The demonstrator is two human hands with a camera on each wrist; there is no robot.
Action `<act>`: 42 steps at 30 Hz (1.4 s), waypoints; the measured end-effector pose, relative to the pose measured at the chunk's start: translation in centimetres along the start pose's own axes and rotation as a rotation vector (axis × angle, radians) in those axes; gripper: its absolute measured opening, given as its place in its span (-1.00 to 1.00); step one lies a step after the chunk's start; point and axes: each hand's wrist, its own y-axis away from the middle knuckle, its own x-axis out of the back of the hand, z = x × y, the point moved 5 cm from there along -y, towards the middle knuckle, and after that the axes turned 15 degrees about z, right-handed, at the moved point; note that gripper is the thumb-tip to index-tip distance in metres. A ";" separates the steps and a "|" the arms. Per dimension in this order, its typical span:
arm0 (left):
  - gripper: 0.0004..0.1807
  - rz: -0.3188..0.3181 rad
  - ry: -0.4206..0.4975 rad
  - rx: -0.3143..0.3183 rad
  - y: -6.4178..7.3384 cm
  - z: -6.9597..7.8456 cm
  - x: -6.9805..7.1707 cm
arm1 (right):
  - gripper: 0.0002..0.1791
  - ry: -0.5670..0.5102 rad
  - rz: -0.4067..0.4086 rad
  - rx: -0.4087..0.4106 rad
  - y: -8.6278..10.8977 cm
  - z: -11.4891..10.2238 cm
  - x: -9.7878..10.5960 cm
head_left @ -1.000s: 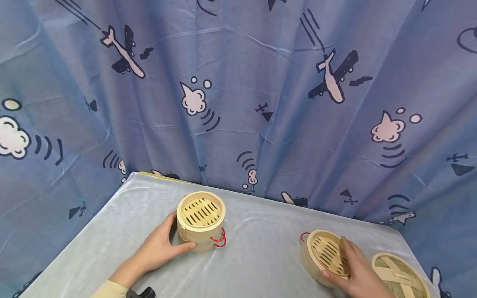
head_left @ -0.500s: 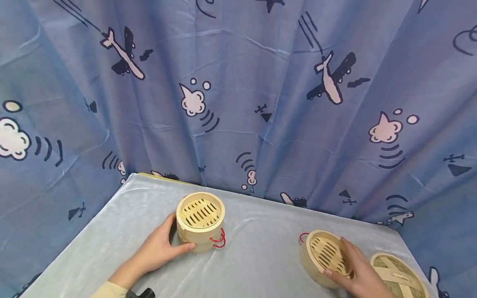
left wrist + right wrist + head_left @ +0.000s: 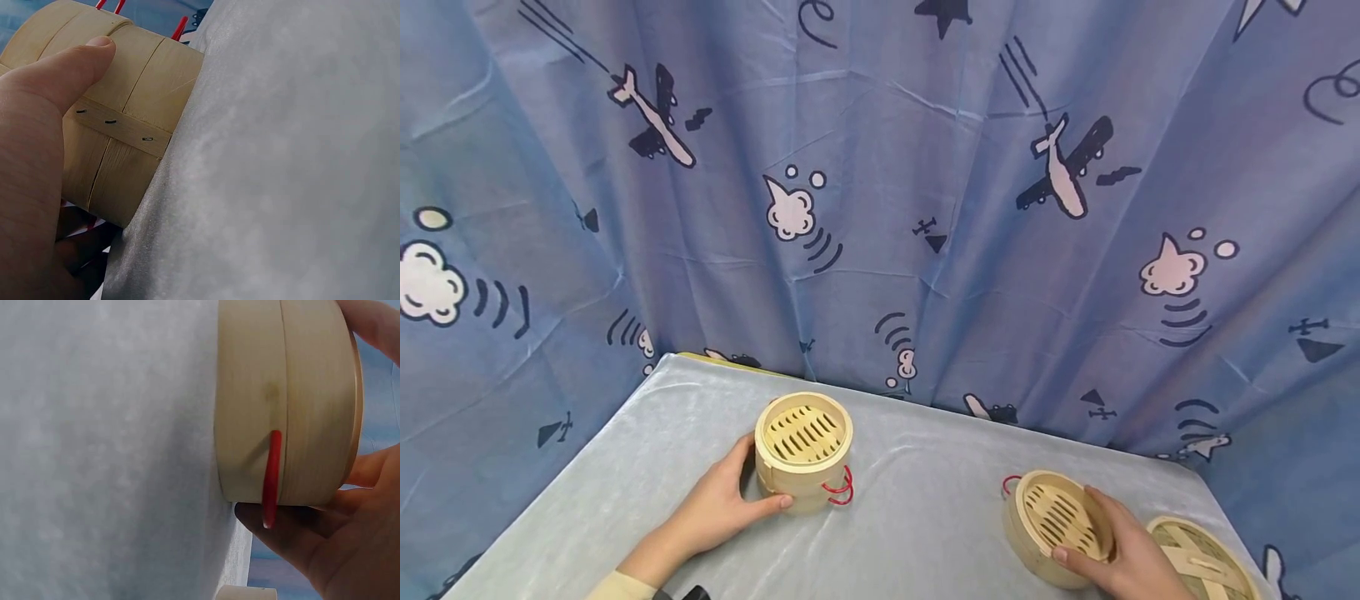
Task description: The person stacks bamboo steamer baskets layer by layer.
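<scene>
On the left of the head view stands a round bamboo steamer (image 3: 805,481), with slats inside its rim and two red handles at its right. My left hand (image 3: 718,508) grips its left side, thumb across the front and fingers behind. In the left wrist view the thumb lies on the stapled bamboo wall (image 3: 134,81), and the base meets the cloth. Further right, my right hand (image 3: 1123,546) holds a second bamboo steamer (image 3: 1033,546) at its right rim, thumb in front. A red handle (image 3: 272,478) shows on its wall in the right wrist view. Both steamers are upright.
A woven bamboo lid (image 3: 1206,562) lies behind the right hand, near the table's right edge. Grey-white cloth covers the table (image 3: 917,500). A blue curtain (image 3: 880,208) printed with planes hangs along the far side.
The head view has tipped up slightly, so everything sits a little lower in it. Both hands keep their hold, and the steamers stay about where they were.
</scene>
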 end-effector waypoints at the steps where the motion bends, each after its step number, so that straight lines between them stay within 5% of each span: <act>1: 0.21 0.001 -0.001 0.000 0.0 0.0 0.0 | 0.26 0.004 0.000 -0.002 0.0 0.0 0.1; 13: 0.22 0.004 0.001 -0.001 0.0 0.1 0.1 | 0.29 -0.002 -0.048 -0.084 -0.5 0.2 0.3; 24: 0.21 -0.004 0.013 0.000 -0.1 0.3 0.1 | 0.30 -0.016 -0.023 -0.054 -0.2 -1.0 0.0; 34: 0.21 -0.014 0.010 0.018 -0.1 0.3 0.1 | 0.25 -0.041 0.154 0.124 0.4 -4.0 -0.3; 42: 0.22 -0.008 0.004 0.018 -0.1 0.3 0.1 | 0.21 -0.035 0.216 0.170 0.0 -5.9 -0.3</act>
